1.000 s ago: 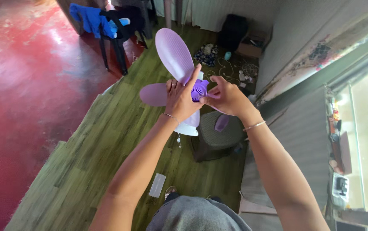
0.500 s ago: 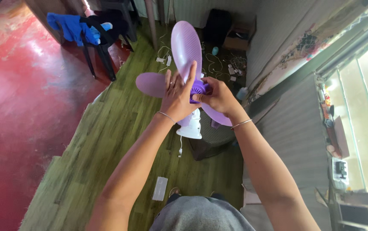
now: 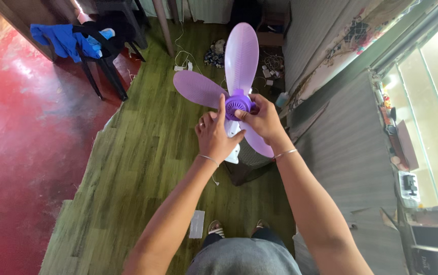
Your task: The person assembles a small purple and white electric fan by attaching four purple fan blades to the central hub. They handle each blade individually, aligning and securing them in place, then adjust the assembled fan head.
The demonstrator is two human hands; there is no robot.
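The person is holding a small fan up in front of the body, above a dark woven stool (image 3: 252, 155) standing on the green plank floor (image 3: 142, 168). The left hand (image 3: 218, 133) is wrapping around the fan's white body (image 3: 232, 147) from behind, its fingers (image 3: 222, 108) closed on it with the forefinger reaching up to touch the purple hub (image 3: 238, 105). The right hand (image 3: 264, 121) is gripping the hub from the right side, fingers pinched together on its edge. Three pale purple fan blades (image 3: 242, 53) are spreading from the hub: one standing upward, one pointing left, one slanting down beneath the right wrist. A thin bangle is sitting on each wrist. Further off, a dark chair (image 3: 102, 56) draped with blue and black clothing is standing at the edge of the red floor, and tangled white cables (image 3: 270, 63) are lying near the wall.
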